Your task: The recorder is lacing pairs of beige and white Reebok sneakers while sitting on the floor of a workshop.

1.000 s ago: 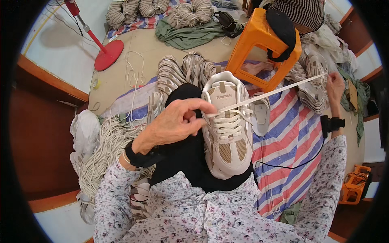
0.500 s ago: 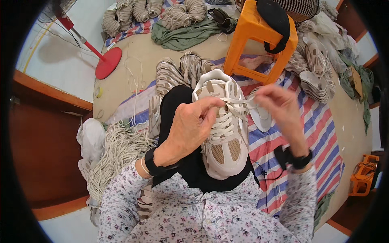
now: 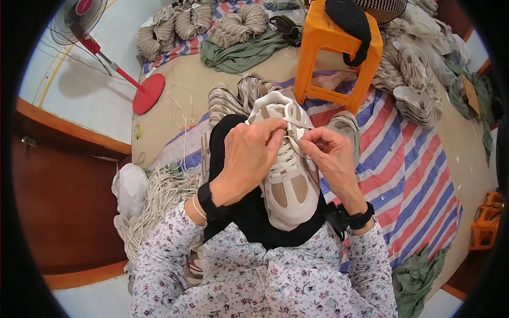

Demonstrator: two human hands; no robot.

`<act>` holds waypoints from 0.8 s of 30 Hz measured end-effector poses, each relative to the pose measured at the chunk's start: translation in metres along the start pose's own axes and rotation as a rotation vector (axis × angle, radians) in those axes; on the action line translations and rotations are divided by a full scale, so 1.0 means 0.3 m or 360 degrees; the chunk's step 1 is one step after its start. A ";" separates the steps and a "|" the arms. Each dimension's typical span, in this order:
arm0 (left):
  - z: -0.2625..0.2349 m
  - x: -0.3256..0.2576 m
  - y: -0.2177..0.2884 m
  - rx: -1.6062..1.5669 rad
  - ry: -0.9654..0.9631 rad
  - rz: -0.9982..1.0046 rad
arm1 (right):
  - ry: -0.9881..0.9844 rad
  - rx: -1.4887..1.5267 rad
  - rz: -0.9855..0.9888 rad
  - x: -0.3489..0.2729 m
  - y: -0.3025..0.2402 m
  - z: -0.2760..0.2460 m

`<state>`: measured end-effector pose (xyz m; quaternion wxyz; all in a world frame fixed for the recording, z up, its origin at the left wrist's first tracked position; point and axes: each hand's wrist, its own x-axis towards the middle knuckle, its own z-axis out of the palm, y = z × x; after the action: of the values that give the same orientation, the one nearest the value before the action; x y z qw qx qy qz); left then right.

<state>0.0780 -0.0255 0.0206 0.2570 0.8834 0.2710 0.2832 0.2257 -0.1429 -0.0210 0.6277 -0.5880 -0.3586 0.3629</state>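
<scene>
A beige and white sneaker (image 3: 290, 209) rests on my lap, toe pointing toward me, with cream shoelaces (image 3: 285, 164) crossing its tongue. Thumb and forefinger of my left hand (image 3: 248, 159) are pinched on the shoelace near the top eyelets; the fingertips partly cover it. On the shoe's other side, my right hand (image 3: 333, 161) pinches a shoelace end close against the upper eyelets. A strand of lace runs across the collar above both hands. Just beyond my right hand, another sneaker (image 3: 345, 130) lies on the striped sheet.
An orange stool (image 3: 339, 50) stands ahead, a black cap-like item on it. Bundled shoe parts (image 3: 241, 24) lie at the back. Loose laces (image 3: 164, 196) are heaped at my left, near a red-based fan (image 3: 149, 94). A striped sheet (image 3: 408, 175) spreads to the right.
My right hand has moved left and down from beside the shoe to its eyelets, still with the lace. My left hand stays near the tongue. The view has shifted slightly.
</scene>
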 end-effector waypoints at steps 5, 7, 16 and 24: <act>-0.005 0.052 -0.001 0.0038 -0.0170 0.0063 | -0.0009 0.0236 0.0109 0.013 0.026 0.006; -0.002 0.065 0.000 0.0008 -0.0359 0.0127 | 0.0002 0.0281 0.0106 0.023 0.040 0.011; -0.009 0.048 -0.005 -0.0132 -0.0232 0.0055 | 0.0070 -0.0288 -0.0501 0.004 0.007 0.016; -0.057 0.003 -0.045 0.0021 0.0148 0.0048 | 0.0163 -0.1223 -0.1108 0.021 -0.026 0.021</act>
<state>0.0632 -0.0101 0.0249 0.2340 0.8749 0.2713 0.3260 0.2235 -0.1348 -0.0128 0.4669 -0.6388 -0.6091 -0.0544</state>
